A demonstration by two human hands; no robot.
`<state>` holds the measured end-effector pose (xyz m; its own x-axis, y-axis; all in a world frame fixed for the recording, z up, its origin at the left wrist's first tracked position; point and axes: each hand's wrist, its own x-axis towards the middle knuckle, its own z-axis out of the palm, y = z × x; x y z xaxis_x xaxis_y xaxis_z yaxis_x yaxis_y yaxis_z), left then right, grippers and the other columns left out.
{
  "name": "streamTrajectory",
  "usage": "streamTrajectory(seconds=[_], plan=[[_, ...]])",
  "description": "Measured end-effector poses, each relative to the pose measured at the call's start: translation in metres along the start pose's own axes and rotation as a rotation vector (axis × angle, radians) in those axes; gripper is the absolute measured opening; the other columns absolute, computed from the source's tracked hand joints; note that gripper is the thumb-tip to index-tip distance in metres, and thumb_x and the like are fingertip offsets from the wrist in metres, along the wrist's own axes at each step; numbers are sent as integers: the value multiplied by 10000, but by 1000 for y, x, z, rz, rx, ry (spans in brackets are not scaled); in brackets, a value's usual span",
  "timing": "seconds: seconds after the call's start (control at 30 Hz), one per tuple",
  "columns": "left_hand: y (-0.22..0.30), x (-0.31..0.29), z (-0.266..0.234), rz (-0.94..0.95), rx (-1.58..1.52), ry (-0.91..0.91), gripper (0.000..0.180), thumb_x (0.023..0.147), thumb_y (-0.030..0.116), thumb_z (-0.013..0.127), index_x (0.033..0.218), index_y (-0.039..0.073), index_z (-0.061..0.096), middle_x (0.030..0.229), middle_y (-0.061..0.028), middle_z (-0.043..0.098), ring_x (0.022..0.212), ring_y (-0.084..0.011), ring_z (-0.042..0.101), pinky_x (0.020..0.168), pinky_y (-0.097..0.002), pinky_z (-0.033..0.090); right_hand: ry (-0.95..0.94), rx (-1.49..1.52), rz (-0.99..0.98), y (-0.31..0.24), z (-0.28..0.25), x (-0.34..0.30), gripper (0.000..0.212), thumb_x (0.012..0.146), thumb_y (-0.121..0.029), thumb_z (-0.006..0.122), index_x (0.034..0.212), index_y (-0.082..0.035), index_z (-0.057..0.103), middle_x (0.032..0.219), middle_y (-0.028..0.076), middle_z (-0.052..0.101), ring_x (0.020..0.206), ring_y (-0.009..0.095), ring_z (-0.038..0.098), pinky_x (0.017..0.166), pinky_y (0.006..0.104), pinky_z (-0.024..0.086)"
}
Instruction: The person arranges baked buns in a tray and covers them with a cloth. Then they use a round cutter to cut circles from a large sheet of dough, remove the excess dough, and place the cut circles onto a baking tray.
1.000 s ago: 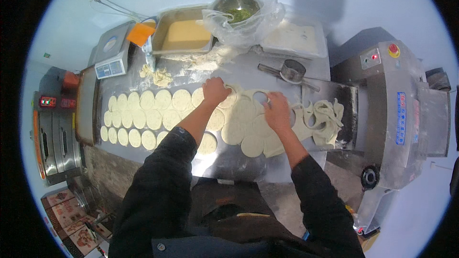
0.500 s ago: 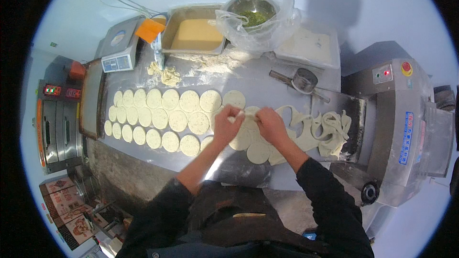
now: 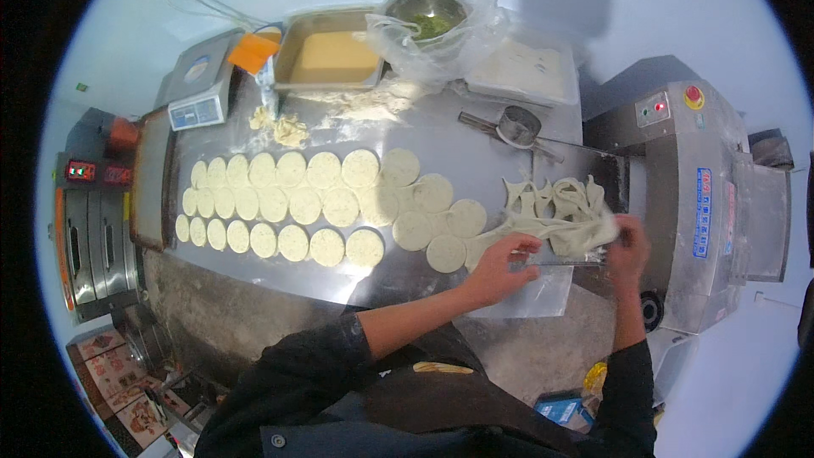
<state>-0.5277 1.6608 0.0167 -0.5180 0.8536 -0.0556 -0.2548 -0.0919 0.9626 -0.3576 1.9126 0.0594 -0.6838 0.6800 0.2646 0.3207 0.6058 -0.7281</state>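
Note:
Flat round dough discs (image 3: 326,248) lie in rows along the metal table, with several more discs (image 3: 447,254) clustered at its middle. A heap of cut-out dough scraps (image 3: 582,203) sits at the table's right end. My right hand (image 3: 627,248) has its fingers closed on the right edge of these scraps, pulling a fold of them flat. Just left of it, my left hand (image 3: 509,270) is held with thumb and fingers apart, close to the near edge of the scraps and holding nothing.
Behind the discs lie small dough bits (image 3: 287,129) and a metal scoop (image 3: 517,127). A digital scale (image 3: 197,110), a tray of yellowish filling (image 3: 335,59), a bagged bowl of greens (image 3: 434,24) and a white tub (image 3: 521,72) line the wall. A steel machine (image 3: 678,170) stands right.
Both hands have moved right, away from the middle discs to the scraps. The dough web around those discs is now gathered onto the scrap heap. The view has shifted slightly.

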Motion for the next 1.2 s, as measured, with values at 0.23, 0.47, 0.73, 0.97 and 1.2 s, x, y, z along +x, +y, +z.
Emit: streamTrajectory(seconds=[0.23, 0.47, 0.73, 0.97, 1.2], plan=[[-1, -62, -123, -255, 185, 47, 221, 996, 117, 731, 1188, 19, 686, 1039, -46, 737, 966, -149, 677, 906, -334, 567, 358, -337, 108, 68, -37, 5, 224, 1020, -100, 660, 1233, -32, 677, 1190, 137, 729, 1081, 253, 703, 953, 407, 543], [14, -176, -473, -294, 771, 914, 223, 967, 225, 733, 1088, 43, 776, 1016, -158, 795, 938, -287, 770, 853, -411, 591, 71, -282, 323, 142, 65, -19, 303, 1033, -170, 691, 1286, -5, 709, 1196, 168, 735, 1083, 289, 709, 953, 435, 567], [72, -226, -784, -485, 1112, 1283, 292, 837, 293, 821, 1023, 69, 792, 1131, -160, 756, 1017, -358, 737, 884, -472, 593, -508, 30, 20, -262, 460, -9, 166, 950, -61, 731, 1107, -8, 733, 1016, 123, 737, 913, 235, 734, 846, 349, 575], [69, -203, -800, -429, 1144, 1163, 103, 875, 166, 757, 929, 80, 736, 981, -130, 712, 962, -359, 689, 856, -496, 570, -698, 75, -146, -461, 637, -31, 155, 934, -98, 745, 1077, -43, 724, 1011, 146, 705, 934, 301, 735, 812, 396, 571], [99, -218, -765, -175, 615, 1071, 112, 904, 88, 772, 930, 32, 678, 911, -106, 707, 867, -258, 693, 794, -407, 564, -845, 141, -99, -548, 751, -23, 229, 919, -106, 761, 1142, -84, 716, 1099, 137, 694, 1011, 313, 732, 855, 418, 574]])
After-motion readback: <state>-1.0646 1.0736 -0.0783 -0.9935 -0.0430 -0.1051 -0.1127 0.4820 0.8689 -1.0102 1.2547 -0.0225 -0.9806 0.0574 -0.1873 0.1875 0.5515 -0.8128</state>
